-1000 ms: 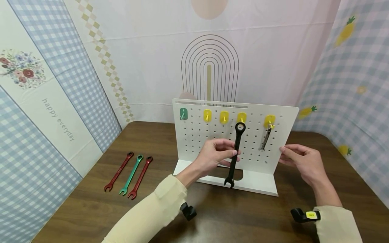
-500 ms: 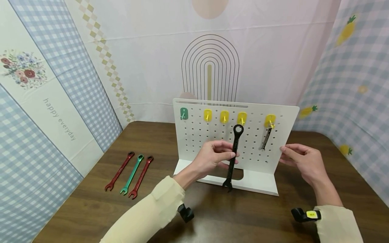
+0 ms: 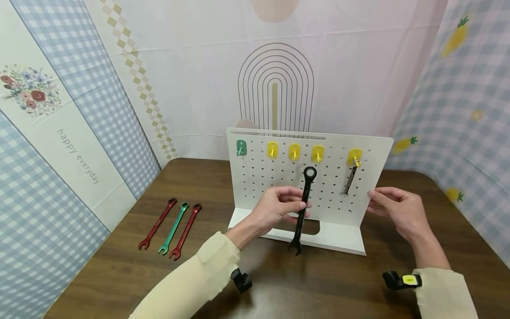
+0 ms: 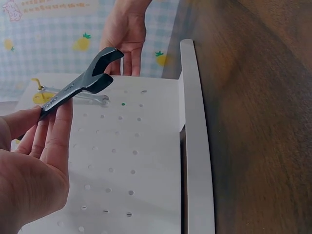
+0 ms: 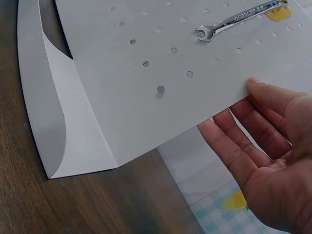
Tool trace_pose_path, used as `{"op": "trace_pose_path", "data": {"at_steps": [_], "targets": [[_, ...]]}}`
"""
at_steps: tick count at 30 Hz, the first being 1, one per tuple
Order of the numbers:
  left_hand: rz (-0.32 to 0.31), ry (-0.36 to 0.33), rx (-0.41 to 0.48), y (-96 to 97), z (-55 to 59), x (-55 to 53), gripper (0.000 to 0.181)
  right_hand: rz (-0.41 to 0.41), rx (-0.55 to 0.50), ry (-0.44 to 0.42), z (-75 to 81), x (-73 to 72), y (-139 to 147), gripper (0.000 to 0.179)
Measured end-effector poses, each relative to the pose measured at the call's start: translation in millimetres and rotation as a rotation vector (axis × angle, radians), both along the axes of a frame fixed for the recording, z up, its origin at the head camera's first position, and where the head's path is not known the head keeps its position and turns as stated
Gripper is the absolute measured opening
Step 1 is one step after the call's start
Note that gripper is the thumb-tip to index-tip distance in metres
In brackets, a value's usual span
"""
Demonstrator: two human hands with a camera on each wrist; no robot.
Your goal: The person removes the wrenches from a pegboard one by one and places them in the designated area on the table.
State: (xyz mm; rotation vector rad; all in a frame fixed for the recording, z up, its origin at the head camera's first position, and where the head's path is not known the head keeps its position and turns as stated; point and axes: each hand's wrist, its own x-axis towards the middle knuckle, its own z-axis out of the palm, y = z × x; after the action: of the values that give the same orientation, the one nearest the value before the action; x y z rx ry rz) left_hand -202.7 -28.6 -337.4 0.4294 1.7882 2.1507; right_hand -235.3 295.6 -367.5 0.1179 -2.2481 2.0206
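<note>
Left hand (image 3: 275,204) pinches a long black metal wrench (image 3: 300,219) mid-shank, ring end up, in front of a white perforated pegboard (image 3: 371,172). Right hand (image 3: 400,213) grips the pegboard's side edge. Wrench: rigid, probably hefty, smooth, may twist; mid-shank hold seems best balanced.

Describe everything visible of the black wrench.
The black combination wrench looks metallic, with a toothed ring at one end, an open fork at the other and lettering on the shaft too small to read. It is held slightly tilted, ring end up, in front of the white pegboard. The left hand pinches its shaft.
</note>
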Motion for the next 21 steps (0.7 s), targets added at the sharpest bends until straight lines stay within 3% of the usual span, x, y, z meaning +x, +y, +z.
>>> {"op": "trace_pose_path", "data": {"at_steps": [11,21], "targets": [[0.011,-0.017,0.000,-3.9,-4.6,0.2,0.024,0.018,-0.037,-0.002,-0.2,-0.9,1.4,0.029],[0.005,-0.019,-0.006,-9.0,-9.9,1.4,0.026,-0.026,0.047,-0.018,0.4,1.3,0.1,0.035]]}}
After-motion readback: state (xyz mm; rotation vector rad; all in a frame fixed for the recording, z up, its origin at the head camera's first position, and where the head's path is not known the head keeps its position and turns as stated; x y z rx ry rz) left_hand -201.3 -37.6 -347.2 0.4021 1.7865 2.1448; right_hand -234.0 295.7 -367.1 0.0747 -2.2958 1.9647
